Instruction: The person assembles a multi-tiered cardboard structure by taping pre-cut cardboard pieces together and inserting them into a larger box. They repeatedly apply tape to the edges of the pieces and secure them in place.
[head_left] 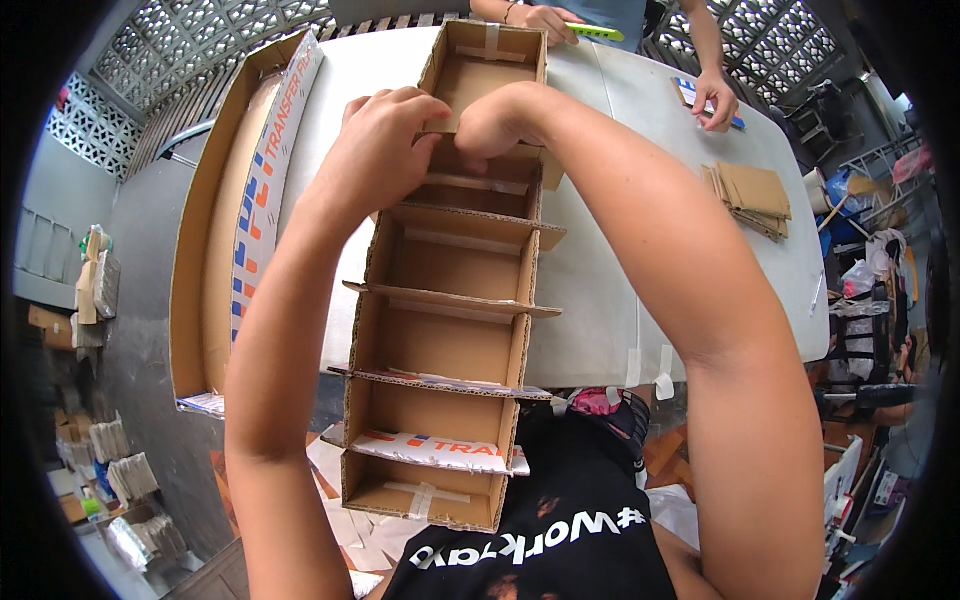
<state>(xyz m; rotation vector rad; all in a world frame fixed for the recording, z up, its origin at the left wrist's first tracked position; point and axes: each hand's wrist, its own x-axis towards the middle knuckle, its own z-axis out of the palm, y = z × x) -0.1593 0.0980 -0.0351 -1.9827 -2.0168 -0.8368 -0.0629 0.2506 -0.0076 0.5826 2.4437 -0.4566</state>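
A long narrow cardboard box (360,340) stretches away from me, its near end over my lap and its far part on the table. Several cardboard dividers (450,300) cross it, their ends sticking out past the side walls. Toward the far part, my left hand (390,135) is at the left wall, thumb and fingers closed round the end of a divider. Opposite it, my right hand (492,122) reaches down into the box with curled fingers. Its fingertips are partly hidden, and what they grip cannot be made out.
A long cardboard tray (205,230) with a printed white side stands at the left. Folded cardboard pieces (752,198) lie on the white table (590,340) at the right. Across the table, another person's hands (715,100) hold a green cutter (596,32) and touch a printed piece.
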